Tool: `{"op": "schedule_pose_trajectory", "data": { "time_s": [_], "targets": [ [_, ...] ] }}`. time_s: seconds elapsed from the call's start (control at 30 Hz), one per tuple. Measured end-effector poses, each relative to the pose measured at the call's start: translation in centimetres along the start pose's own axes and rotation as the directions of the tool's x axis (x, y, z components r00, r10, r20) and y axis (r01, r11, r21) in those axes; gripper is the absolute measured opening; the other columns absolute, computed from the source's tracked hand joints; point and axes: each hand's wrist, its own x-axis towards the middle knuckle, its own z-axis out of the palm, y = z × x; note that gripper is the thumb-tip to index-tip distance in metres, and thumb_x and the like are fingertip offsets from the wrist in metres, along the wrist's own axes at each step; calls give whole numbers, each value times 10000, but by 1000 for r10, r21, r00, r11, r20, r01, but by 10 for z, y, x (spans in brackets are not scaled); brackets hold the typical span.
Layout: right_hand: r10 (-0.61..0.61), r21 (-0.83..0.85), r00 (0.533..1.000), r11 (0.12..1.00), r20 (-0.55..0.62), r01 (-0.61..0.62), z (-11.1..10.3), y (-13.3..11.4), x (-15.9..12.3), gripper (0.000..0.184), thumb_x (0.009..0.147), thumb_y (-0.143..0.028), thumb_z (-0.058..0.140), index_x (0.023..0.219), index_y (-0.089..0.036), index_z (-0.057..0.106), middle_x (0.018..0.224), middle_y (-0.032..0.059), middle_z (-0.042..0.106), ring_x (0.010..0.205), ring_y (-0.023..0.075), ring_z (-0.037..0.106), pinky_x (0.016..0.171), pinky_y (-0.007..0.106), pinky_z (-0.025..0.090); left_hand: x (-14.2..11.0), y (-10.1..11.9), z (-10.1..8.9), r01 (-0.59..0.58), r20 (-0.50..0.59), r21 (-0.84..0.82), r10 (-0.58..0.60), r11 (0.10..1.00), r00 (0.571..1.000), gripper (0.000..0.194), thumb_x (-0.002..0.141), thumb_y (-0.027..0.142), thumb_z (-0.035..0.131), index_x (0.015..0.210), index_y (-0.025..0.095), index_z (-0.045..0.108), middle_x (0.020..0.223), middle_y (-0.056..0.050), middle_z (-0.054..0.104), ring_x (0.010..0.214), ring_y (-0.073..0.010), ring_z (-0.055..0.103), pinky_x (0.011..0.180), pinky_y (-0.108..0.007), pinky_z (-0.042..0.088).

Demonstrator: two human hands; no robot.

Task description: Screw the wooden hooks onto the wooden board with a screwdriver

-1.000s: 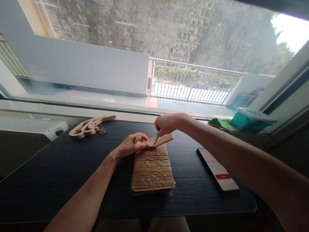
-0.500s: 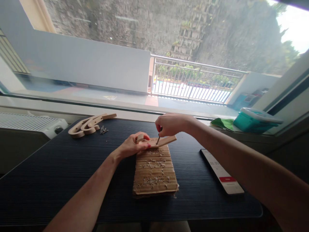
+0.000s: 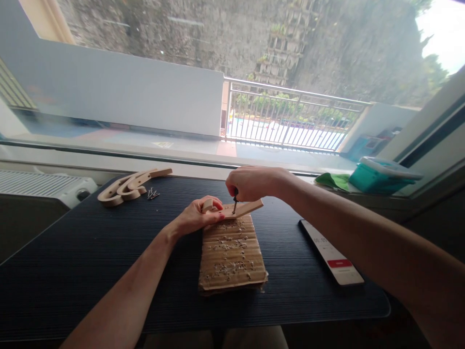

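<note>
My left hand [image 3: 203,213] is closed around the left part of a pale wooden hook-shaped piece [image 3: 250,207], pressing it onto the far end of a cardboard block [image 3: 232,252] pitted with many holes. Above the piece, my right hand [image 3: 250,183] grips a screwdriver [image 3: 235,199]; its handle is mostly hidden by the fingers. The shaft stands nearly upright, its tip at a hole or screw in the wood, too small to tell which. Beyond my left hand lie similar curved wooden pieces [image 3: 136,186] with dark holes, and a small heap of screws [image 3: 153,194].
A phone [image 3: 332,254] showing a timer rests on the dark table [image 3: 145,252], under my right forearm. On the windowsill at the right are a teal box [image 3: 383,177] with a clear lid and a green cloth [image 3: 332,181]. A white radiator [image 3: 47,186] stands at the left.
My right hand has shifted slightly left and turned, so the screwdriver is more upright and more of its dark handle shows. My left hand keeps its hold. The whole view has shifted slightly.
</note>
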Motion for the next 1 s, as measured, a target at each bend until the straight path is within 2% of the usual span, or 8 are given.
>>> {"op": "schedule_pose_trajectory", "data": {
  "time_s": [0.1,0.17,0.4,0.6,0.77,1.0],
  "targets": [
    [-69,10,997,998,-14,70,2,5,4,282,683,-117,538,897,-148,718,852,56,691,686,135,537,565,266,370,-1,0,-2,39,48,25,-40,999,998,410,637,408,705,948,164,597,805,10,583,663,-114,505,615,-240,400],
    [-79,51,997,996,-8,79,2,10,7,255,679,-131,550,870,-145,718,830,46,689,677,127,532,564,260,371,-1,1,-3,33,72,38,-36,999,997,403,647,400,699,962,170,595,817,9,588,674,-117,506,617,-238,399],
    [7,219,990,975,141,-38,4,24,12,266,700,-247,603,926,-146,701,826,44,680,671,135,555,552,259,399,-1,-1,-2,22,51,50,-25,998,998,352,647,390,696,902,169,597,905,-8,612,628,-94,487,586,-231,385],
    [109,70,985,990,130,-119,0,17,-4,362,718,-283,596,1040,-137,675,901,81,659,691,163,553,549,288,385,0,1,-1,31,46,47,-33,998,998,343,634,398,691,877,174,601,892,-16,619,707,-132,546,617,-244,411],
    [58,-13,998,998,32,-58,-7,4,-11,241,735,-219,581,927,-143,705,832,62,656,682,145,522,549,277,354,0,0,-1,32,46,27,-34,999,998,347,634,399,691,878,173,593,905,-18,615,716,-132,542,626,-247,414],
    [37,-12,999,999,32,-37,1,12,-2,245,774,-296,554,903,-153,706,804,56,664,672,146,519,563,282,356,0,0,0,27,46,22,-28,999,999,334,643,382,689,881,169,591,918,-21,609,700,-120,520,628,-248,408]
  ]
}}
